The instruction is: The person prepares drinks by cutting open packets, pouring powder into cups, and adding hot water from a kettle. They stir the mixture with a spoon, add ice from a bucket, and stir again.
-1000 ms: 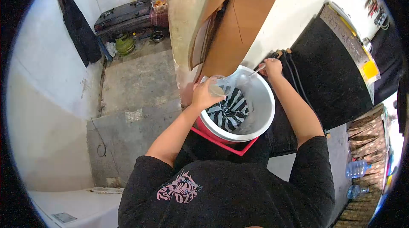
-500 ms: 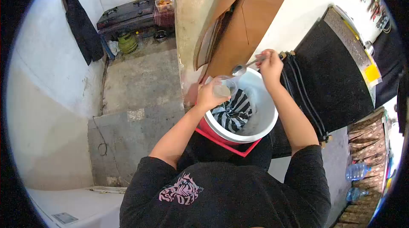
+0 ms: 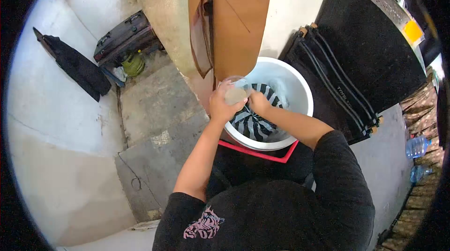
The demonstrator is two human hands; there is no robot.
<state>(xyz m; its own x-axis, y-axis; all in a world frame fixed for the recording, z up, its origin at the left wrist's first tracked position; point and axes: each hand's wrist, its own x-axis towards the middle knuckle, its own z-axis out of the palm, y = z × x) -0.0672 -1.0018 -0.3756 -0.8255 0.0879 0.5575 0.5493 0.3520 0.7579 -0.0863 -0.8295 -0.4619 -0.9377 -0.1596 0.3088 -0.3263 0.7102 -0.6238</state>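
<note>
Plastic cup [image 3: 237, 89] in the left hand [image 3: 222, 103], over the left part of the bucket's [image 3: 307, 105] far rim: that is where I see the work gathering. The fingers wrap around the cup's side, and something pale and cloudy shows inside it.

What has just changed is the right hand [image 3: 259, 103]. Half a second ago it was up by the bucket's right rim, with a spoon in plain sight; now it has swung across, right beside the cup. Its fingers look curled in, but I can't make out the spoon from here, nor tell whether hand and cup touch.

To my eye, that moves the work from the rim to the cup itself. Below, the striped bag [image 3: 253, 125] stays bunched inside the bucket, and a red frame [image 3: 262, 156] shows beneath it.
</note>
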